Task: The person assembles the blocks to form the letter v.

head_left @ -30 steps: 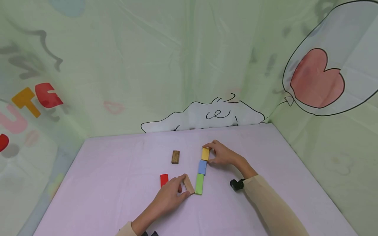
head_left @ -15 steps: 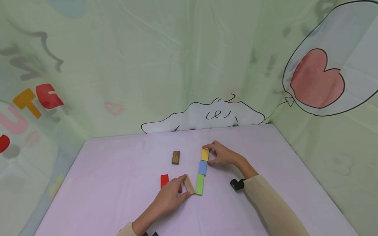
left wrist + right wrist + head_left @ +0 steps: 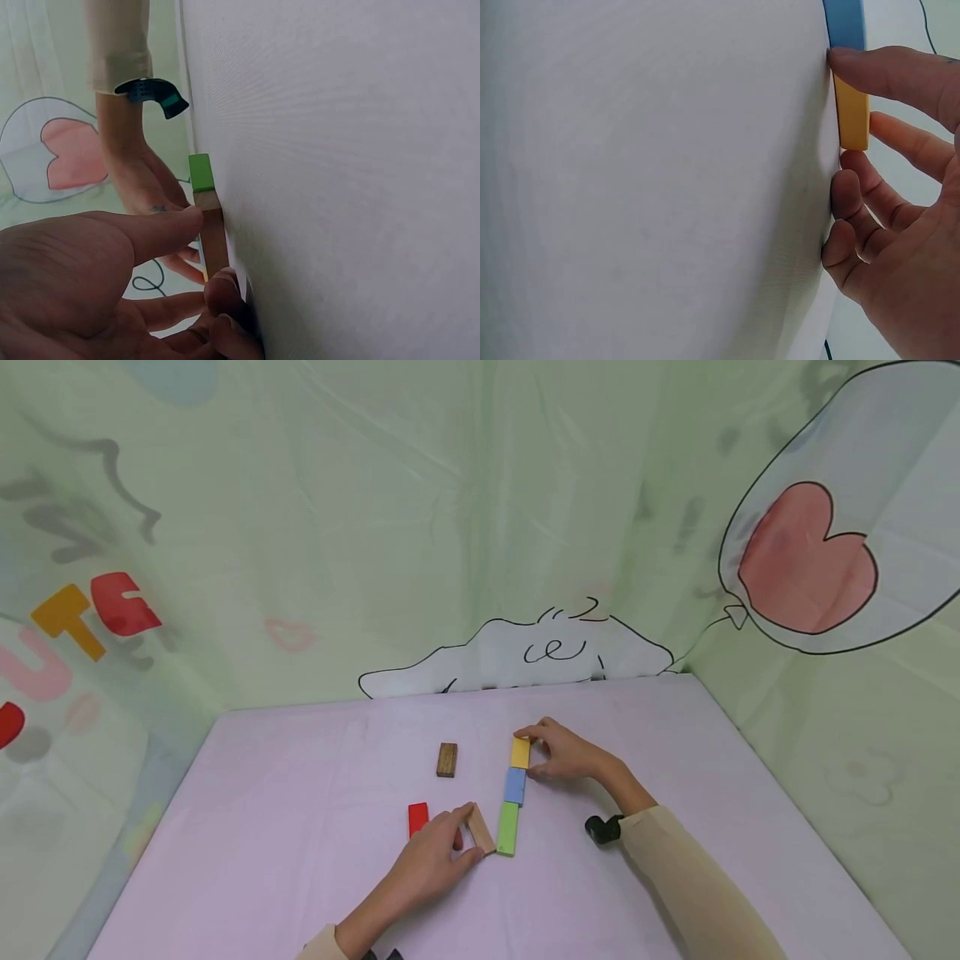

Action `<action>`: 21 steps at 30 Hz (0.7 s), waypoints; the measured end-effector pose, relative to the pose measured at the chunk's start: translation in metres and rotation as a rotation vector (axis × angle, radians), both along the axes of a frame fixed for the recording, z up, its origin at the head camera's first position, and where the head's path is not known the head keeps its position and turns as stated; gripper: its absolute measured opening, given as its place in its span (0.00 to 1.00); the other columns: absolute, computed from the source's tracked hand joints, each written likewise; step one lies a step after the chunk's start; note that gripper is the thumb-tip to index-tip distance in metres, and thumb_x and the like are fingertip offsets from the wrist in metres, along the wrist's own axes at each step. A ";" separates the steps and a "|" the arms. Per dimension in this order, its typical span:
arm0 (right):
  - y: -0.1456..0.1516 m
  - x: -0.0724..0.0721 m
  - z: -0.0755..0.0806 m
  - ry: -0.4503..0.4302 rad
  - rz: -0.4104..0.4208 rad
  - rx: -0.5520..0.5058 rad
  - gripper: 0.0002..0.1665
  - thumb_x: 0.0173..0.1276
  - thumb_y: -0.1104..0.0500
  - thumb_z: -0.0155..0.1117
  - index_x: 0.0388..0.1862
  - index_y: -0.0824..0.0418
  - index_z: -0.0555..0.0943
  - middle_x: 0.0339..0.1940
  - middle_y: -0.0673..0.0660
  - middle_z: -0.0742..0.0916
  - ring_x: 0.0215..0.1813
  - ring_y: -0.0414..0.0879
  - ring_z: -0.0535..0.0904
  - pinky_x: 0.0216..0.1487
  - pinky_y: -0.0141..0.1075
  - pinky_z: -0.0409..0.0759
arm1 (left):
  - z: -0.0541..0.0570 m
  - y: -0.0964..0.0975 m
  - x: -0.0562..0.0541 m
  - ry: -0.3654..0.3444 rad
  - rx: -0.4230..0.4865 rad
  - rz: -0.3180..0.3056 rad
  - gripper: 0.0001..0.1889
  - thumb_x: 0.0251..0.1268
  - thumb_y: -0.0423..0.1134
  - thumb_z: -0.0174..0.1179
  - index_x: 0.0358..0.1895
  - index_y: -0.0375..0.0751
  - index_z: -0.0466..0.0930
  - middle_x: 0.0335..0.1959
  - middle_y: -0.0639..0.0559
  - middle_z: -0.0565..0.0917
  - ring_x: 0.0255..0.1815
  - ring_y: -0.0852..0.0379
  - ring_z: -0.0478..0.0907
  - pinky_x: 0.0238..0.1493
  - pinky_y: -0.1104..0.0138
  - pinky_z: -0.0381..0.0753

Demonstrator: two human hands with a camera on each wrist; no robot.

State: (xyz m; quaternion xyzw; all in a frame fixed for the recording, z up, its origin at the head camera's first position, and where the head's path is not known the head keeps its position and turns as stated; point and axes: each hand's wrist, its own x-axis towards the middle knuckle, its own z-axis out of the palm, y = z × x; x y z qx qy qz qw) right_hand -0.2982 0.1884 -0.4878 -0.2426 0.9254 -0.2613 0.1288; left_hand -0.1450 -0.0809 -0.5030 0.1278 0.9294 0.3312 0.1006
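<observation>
Yellow (image 3: 521,752), blue (image 3: 514,786) and green (image 3: 507,829) blocks lie end to end in a slightly slanting row on the table. My right hand (image 3: 566,753) pinches the yellow block at the row's far end, thumb near its joint with the blue one. A plain wooden block (image 3: 481,829) lies slanted beside the green block, its near end close to the green one's near end. My left hand (image 3: 429,856) holds this wooden block between thumb and fingers. In the left wrist view the wooden block (image 3: 214,240) shows under my thumb, with the green block (image 3: 201,172) beyond it.
A red block (image 3: 417,817) lies left of my left hand, partly hidden by it. Farther back is a dark brown block (image 3: 447,760). The pale table (image 3: 285,827) ends at printed fabric walls behind and at both sides.
The yellow block has shifted very slightly to the left under my right hand, closer in line with the blue one. My left hand and the wooden block stay put.
</observation>
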 end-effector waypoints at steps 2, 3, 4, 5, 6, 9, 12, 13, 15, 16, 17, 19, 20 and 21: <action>0.000 0.000 0.000 -0.001 -0.005 0.005 0.37 0.65 0.61 0.76 0.74 0.57 0.77 0.60 0.62 0.80 0.52 0.49 0.74 0.53 0.39 0.77 | 0.000 0.000 0.000 -0.001 -0.002 0.001 0.35 0.68 0.46 0.71 0.77 0.44 0.72 0.32 0.57 0.75 0.26 0.63 0.68 0.27 0.72 0.68; 0.000 0.001 0.000 0.002 -0.003 0.007 0.37 0.65 0.61 0.76 0.74 0.57 0.77 0.60 0.62 0.80 0.52 0.49 0.74 0.53 0.40 0.77 | 0.000 0.000 0.001 -0.001 -0.001 0.002 0.35 0.68 0.46 0.71 0.77 0.44 0.72 0.32 0.57 0.75 0.26 0.63 0.68 0.27 0.72 0.68; -0.001 0.001 0.000 0.004 -0.001 0.007 0.37 0.65 0.61 0.76 0.74 0.58 0.77 0.60 0.62 0.80 0.51 0.49 0.74 0.53 0.40 0.78 | 0.000 0.000 0.001 -0.003 0.000 0.004 0.35 0.68 0.46 0.71 0.77 0.44 0.72 0.32 0.57 0.75 0.26 0.63 0.68 0.27 0.72 0.68; -0.001 0.001 0.000 0.005 -0.002 0.008 0.37 0.65 0.60 0.77 0.74 0.57 0.77 0.60 0.62 0.80 0.51 0.49 0.74 0.53 0.39 0.78 | 0.000 0.000 0.001 -0.004 0.002 0.005 0.35 0.68 0.46 0.71 0.77 0.43 0.72 0.32 0.57 0.75 0.26 0.63 0.68 0.27 0.72 0.68; -0.001 0.000 0.000 0.004 -0.003 0.007 0.37 0.65 0.60 0.77 0.74 0.57 0.77 0.59 0.62 0.80 0.51 0.49 0.74 0.53 0.39 0.78 | 0.000 0.000 0.001 -0.006 0.002 0.007 0.35 0.68 0.46 0.71 0.77 0.43 0.72 0.32 0.57 0.75 0.26 0.63 0.68 0.27 0.72 0.68; -0.001 0.000 -0.001 0.001 -0.006 0.006 0.37 0.65 0.60 0.77 0.74 0.57 0.77 0.60 0.62 0.80 0.51 0.49 0.73 0.53 0.39 0.78 | 0.001 0.000 0.001 -0.009 0.005 0.009 0.36 0.67 0.45 0.72 0.77 0.43 0.72 0.32 0.57 0.75 0.26 0.62 0.68 0.27 0.72 0.68; -0.001 0.001 -0.001 0.001 -0.007 0.007 0.37 0.65 0.60 0.77 0.74 0.57 0.77 0.60 0.62 0.80 0.52 0.49 0.73 0.53 0.39 0.77 | 0.001 0.000 0.000 -0.010 0.009 0.007 0.36 0.67 0.45 0.72 0.77 0.43 0.72 0.32 0.57 0.75 0.26 0.62 0.68 0.27 0.72 0.68; -0.001 0.001 -0.001 0.000 -0.006 0.008 0.38 0.65 0.60 0.77 0.74 0.57 0.77 0.60 0.62 0.80 0.51 0.49 0.73 0.53 0.39 0.77 | 0.001 0.000 0.000 -0.011 0.008 0.006 0.36 0.67 0.45 0.72 0.77 0.44 0.72 0.32 0.57 0.75 0.26 0.62 0.68 0.27 0.72 0.68; 0.000 0.002 -0.001 0.000 -0.006 0.009 0.38 0.65 0.60 0.77 0.74 0.57 0.77 0.60 0.62 0.80 0.51 0.49 0.73 0.53 0.39 0.77 | 0.001 0.000 0.000 -0.012 0.010 0.006 0.36 0.67 0.45 0.72 0.77 0.44 0.72 0.32 0.57 0.75 0.26 0.62 0.68 0.26 0.72 0.67; 0.000 0.002 0.000 -0.001 -0.006 0.008 0.38 0.65 0.60 0.77 0.74 0.57 0.77 0.60 0.62 0.79 0.51 0.49 0.73 0.52 0.39 0.77 | 0.001 0.001 0.000 -0.012 0.010 0.005 0.36 0.67 0.46 0.72 0.77 0.44 0.72 0.32 0.57 0.75 0.26 0.62 0.67 0.26 0.72 0.67; 0.000 0.002 0.000 -0.005 -0.008 0.006 0.38 0.66 0.60 0.77 0.74 0.57 0.77 0.60 0.62 0.79 0.51 0.49 0.73 0.53 0.39 0.77 | 0.001 0.001 0.000 -0.012 0.010 0.005 0.36 0.67 0.46 0.72 0.77 0.44 0.72 0.32 0.57 0.75 0.26 0.62 0.67 0.26 0.72 0.67; 0.000 0.002 0.000 -0.010 -0.011 0.005 0.38 0.66 0.60 0.77 0.74 0.57 0.77 0.60 0.62 0.79 0.52 0.49 0.73 0.53 0.39 0.77 | 0.001 0.001 0.000 -0.014 0.007 0.006 0.36 0.67 0.46 0.72 0.77 0.44 0.72 0.32 0.57 0.75 0.26 0.62 0.68 0.26 0.72 0.67; 0.001 0.002 0.000 -0.010 -0.011 0.005 0.38 0.66 0.60 0.77 0.74 0.57 0.77 0.60 0.62 0.79 0.52 0.49 0.73 0.52 0.39 0.77 | 0.001 0.001 0.000 -0.014 0.008 0.006 0.36 0.68 0.46 0.72 0.77 0.43 0.72 0.32 0.57 0.75 0.26 0.62 0.68 0.26 0.72 0.67; 0.001 0.002 0.000 -0.009 -0.010 0.005 0.38 0.66 0.60 0.77 0.75 0.57 0.76 0.60 0.62 0.79 0.52 0.49 0.73 0.52 0.39 0.77 | 0.001 0.001 0.000 -0.014 0.006 0.007 0.36 0.68 0.46 0.72 0.77 0.43 0.72 0.32 0.57 0.75 0.26 0.62 0.68 0.26 0.72 0.67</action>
